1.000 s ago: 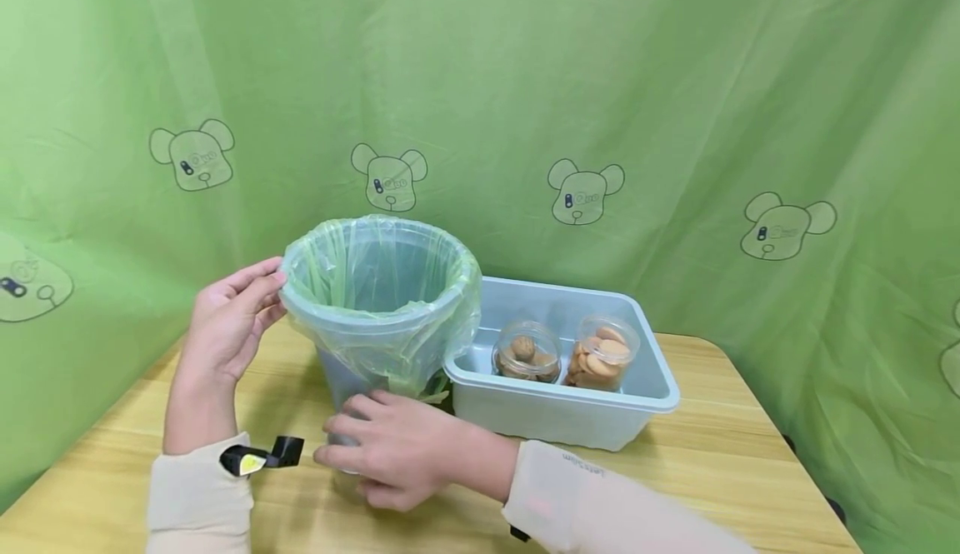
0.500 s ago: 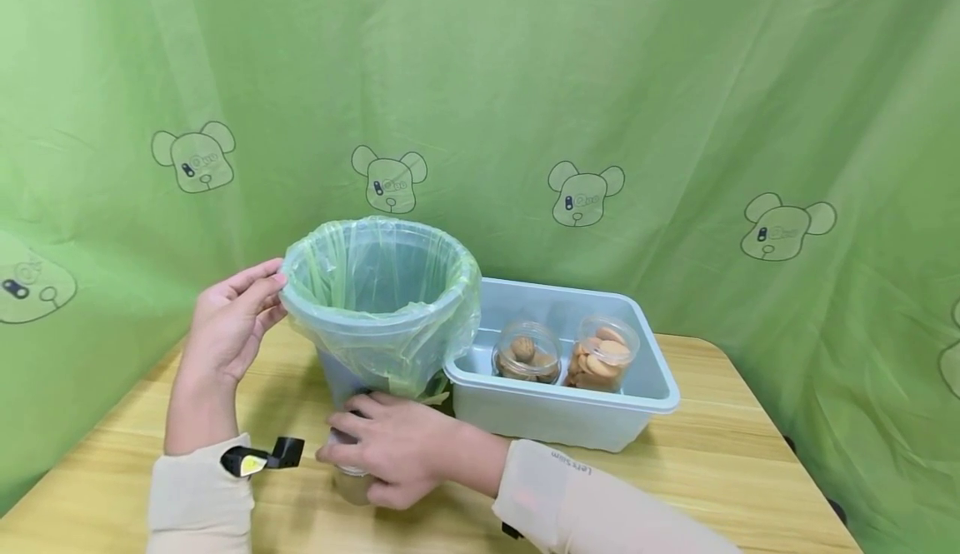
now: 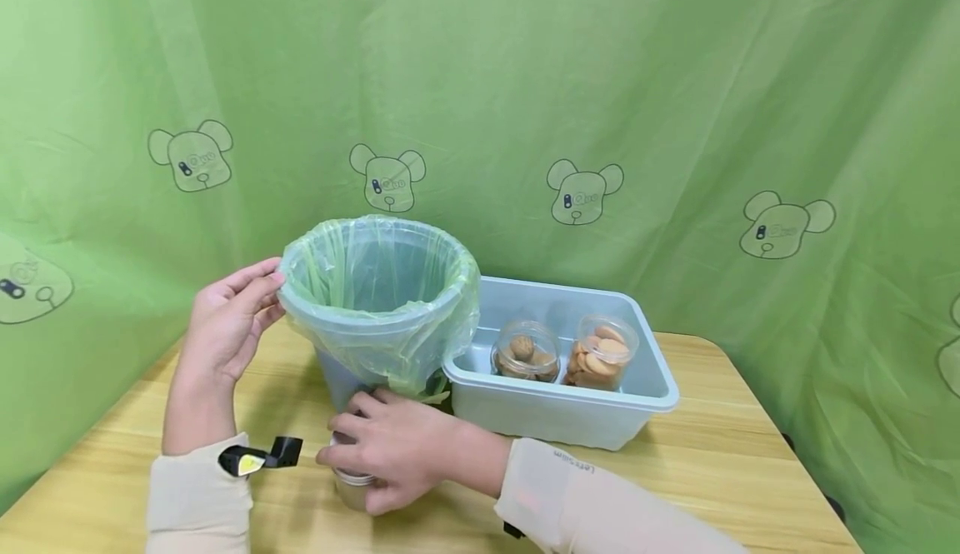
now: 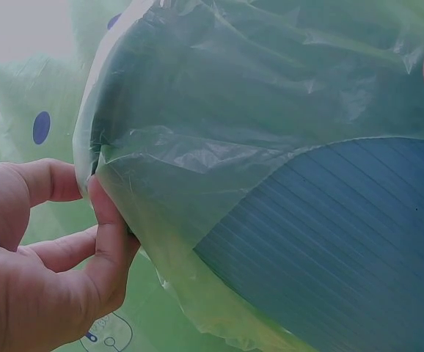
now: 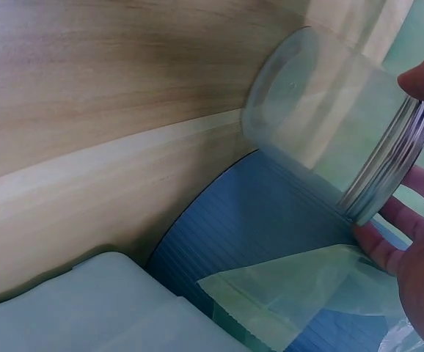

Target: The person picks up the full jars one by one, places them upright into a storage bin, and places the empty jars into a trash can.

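Observation:
My left hand (image 3: 228,321) pinches the rim of a blue bin (image 3: 341,379) at its left side, thumb on the outer face. A thin green bag (image 4: 219,161) lines the bin and folds down over its rim. In front of the bin, my right hand (image 3: 405,450) grips a clear jar (image 5: 322,110) from above, fingers curled round its silvery threaded-looking top (image 5: 392,161). The jar looks see-through in the right wrist view, and its lower part shows below the hand in the head view. The palm hides much of the top.
Right of the bin, a pale blue tub (image 3: 555,421) holds a jar of walnuts (image 3: 527,354) and a jar of round biscuits (image 3: 600,356). All stand on a wooden table (image 3: 720,454) before a green curtain (image 3: 480,79) with bear faces.
My right hand and forearm have turned slightly at the jar, and more of the jar shows below the fingers. The left hand and bin have stayed put.

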`<state>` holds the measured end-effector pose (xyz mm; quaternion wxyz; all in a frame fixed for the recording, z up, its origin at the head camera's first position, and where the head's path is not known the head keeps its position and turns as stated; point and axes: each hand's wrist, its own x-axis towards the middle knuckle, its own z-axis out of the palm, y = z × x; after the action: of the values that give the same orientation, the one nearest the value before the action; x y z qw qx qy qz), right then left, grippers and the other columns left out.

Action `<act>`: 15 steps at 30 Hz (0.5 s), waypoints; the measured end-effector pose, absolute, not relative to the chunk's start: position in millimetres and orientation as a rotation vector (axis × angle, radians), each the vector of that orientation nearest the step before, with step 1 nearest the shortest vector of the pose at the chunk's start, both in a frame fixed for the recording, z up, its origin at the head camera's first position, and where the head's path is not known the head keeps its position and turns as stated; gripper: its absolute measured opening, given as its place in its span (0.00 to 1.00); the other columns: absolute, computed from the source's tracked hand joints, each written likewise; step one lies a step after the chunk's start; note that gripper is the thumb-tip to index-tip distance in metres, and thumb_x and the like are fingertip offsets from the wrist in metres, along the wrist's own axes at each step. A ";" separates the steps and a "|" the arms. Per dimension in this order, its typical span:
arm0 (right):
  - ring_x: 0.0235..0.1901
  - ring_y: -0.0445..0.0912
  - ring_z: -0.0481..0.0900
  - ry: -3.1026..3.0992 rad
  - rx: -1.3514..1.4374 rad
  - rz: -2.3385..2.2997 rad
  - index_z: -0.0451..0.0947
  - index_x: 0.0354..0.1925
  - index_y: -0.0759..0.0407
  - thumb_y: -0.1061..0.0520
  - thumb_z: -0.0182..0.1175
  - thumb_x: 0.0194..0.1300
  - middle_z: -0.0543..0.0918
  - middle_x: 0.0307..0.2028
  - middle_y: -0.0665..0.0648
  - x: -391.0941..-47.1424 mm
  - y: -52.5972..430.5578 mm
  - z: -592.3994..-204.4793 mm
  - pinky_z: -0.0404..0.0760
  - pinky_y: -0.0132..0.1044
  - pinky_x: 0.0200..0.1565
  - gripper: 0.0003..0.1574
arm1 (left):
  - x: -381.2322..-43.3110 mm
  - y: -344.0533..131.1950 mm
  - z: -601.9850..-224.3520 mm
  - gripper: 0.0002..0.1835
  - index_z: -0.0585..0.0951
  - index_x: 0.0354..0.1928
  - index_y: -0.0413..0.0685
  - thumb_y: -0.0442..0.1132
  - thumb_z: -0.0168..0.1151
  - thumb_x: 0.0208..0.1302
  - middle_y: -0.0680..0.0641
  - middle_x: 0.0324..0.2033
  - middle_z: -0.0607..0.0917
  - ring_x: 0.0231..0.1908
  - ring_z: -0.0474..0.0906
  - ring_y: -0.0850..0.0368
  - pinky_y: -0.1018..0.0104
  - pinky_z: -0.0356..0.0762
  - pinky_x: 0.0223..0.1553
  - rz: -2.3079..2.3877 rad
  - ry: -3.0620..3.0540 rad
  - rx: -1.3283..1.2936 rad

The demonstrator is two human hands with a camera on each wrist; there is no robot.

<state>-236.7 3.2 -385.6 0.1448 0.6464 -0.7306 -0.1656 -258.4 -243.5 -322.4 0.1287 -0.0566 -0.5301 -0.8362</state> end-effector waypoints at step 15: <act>0.49 0.46 0.68 -2.066 1.861 -0.556 0.70 0.68 0.37 0.24 0.56 0.58 0.74 0.54 0.46 -223.2 5.8 -372.1 0.73 0.35 0.42 0.43 | -257.7 -243.7 -322.5 0.08 0.88 0.47 0.45 0.31 0.69 0.67 0.50 0.41 0.88 0.36 0.82 0.60 0.72 0.85 0.40 -2.435 -1.541 -0.168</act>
<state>-223.2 5.8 -372.1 0.1523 0.6486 -0.7201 -0.1936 -257.7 -243.7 -322.5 0.1272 -0.0579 -0.5294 -0.8368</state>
